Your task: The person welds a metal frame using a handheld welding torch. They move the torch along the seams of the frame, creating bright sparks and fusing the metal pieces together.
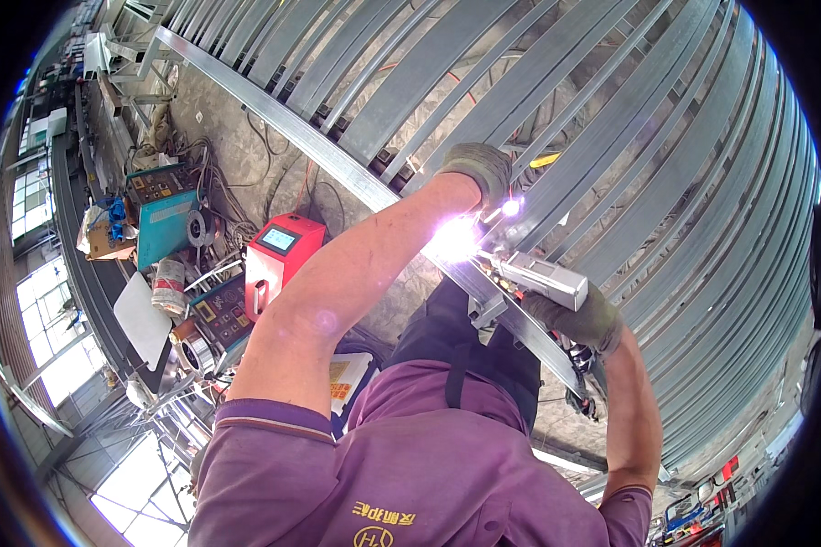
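Observation:
My right hand (pixel 582 319), in a dark work glove, grips a boxy silver welding gun (pixel 547 278). Its nozzle points left at a metal rail (pixel 342 164), where a glaring white-violet weld light (pixel 455 239) hides the joint. Just beyond that glare, my gloved left hand (pixel 479 171) is closed at the end of a grey metal slat (pixel 529 205). What its fingers hold is hidden under the glove. A smaller bright spot (pixel 511 207) shines beside it. Many long slats run from the rail toward the far right.
Left of me stands a red machine (pixel 287 251) with a small screen. Teal machines (pixel 167 219), a wire spool (pixel 196 228) and tangled cables (pixel 214 173) lie around it. A clamp-like bracket (pixel 488 308) sits on the rail near my body. Concrete floor (pixel 237 128) shows beneath.

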Available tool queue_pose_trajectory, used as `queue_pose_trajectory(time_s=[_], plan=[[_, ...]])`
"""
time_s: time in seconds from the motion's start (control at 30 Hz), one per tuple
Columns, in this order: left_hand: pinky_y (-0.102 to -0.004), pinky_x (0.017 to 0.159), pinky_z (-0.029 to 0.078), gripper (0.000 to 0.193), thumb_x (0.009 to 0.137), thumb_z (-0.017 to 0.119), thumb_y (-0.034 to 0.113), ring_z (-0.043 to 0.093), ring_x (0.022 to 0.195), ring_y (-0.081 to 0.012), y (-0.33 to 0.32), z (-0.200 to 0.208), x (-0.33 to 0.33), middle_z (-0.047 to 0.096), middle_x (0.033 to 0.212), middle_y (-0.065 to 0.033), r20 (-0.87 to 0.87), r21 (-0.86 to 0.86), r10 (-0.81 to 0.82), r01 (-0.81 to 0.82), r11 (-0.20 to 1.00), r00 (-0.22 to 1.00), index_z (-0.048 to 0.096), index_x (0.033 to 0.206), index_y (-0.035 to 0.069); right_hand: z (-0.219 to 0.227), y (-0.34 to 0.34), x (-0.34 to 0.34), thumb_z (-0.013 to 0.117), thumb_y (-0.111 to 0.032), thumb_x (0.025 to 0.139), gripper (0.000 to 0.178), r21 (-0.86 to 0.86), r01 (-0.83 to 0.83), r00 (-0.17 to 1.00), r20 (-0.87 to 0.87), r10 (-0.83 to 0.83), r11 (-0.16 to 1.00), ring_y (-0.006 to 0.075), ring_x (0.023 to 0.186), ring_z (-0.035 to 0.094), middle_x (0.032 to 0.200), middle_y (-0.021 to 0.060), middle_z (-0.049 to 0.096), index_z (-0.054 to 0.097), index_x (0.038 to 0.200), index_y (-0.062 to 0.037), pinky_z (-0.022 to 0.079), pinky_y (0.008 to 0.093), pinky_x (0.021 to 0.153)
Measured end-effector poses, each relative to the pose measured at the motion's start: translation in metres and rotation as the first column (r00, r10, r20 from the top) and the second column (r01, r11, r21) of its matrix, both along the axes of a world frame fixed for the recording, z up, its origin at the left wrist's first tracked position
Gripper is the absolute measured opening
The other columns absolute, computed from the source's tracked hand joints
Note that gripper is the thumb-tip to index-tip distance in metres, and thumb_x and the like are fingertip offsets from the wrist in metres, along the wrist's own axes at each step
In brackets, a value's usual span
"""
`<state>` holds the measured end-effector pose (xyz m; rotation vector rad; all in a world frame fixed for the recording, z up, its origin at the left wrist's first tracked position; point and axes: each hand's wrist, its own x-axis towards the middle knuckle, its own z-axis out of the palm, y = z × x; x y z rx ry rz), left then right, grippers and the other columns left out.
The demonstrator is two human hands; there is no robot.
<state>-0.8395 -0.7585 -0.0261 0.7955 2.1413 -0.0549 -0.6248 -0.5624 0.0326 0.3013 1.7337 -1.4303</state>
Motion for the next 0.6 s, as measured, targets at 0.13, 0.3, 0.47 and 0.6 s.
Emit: queue_pose_trajectory(time_s=[0.13,0.3,0.47,0.6], plan=[[-0.0497,0.094,0.060,0.037,0.103,0.060,0.035,0.078,0.107,-0.0374,0.004,0.004,-0.004,0.081,0.116,-0.0165,0.052,-0.036,-0.030,0.032,0.999,0.998,0.083,0.118,0.009,0.000,0.003,0.010,0.085,-0.030,0.100,0.042,0.010,0.021,0.998,-0.067,-0.020,1.000,0.0177,0.106,0.077,0.119,0.0087,0.082,0.075,0.136,-0.0113,0.063,0.0329,0.093],[-0.0499,0.099,0.059,0.040,0.102,0.062,0.039,0.077,0.111,-0.0389,-0.014,-0.012,-0.005,0.081,0.117,-0.0190,0.009,0.097,0.016,-0.016,0.995,1.000,0.082,0.117,0.008,0.025,-0.002,0.011,0.085,-0.028,0.100,0.037,0.168,-0.008,1.000,0.021,0.005,0.986,0.0163,0.097,0.077,0.111,0.0093,0.083,0.078,0.131,-0.0084,0.061,0.0339,0.088],[-0.0500,0.101,0.058,0.047,0.101,0.065,0.046,0.076,0.114,-0.0382,-0.028,0.016,-0.045,0.080,0.120,-0.0174,-0.117,0.102,0.142,-0.131,0.986,0.983,0.081,0.121,0.008,0.040,0.003,0.024,0.089,-0.019,0.096,0.037,0.030,0.165,0.983,-0.084,-0.162,0.986,0.0151,0.103,0.078,0.116,0.0083,0.084,0.079,0.129,-0.0059,0.062,0.0341,0.089],[-0.0509,0.101,0.058,0.049,0.099,0.067,0.050,0.076,0.115,-0.0372,-0.043,0.007,-0.066,0.079,0.124,-0.0202,-0.159,-0.012,0.000,-0.002,1.000,0.987,0.081,0.125,0.011,0.052,0.006,0.007,0.087,-0.019,0.097,0.036,0.032,0.044,0.977,-0.209,-0.036,0.999,0.0195,0.106,0.080,0.119,0.0097,0.084,0.079,0.130,-0.0068,0.062,0.0344,0.091]])
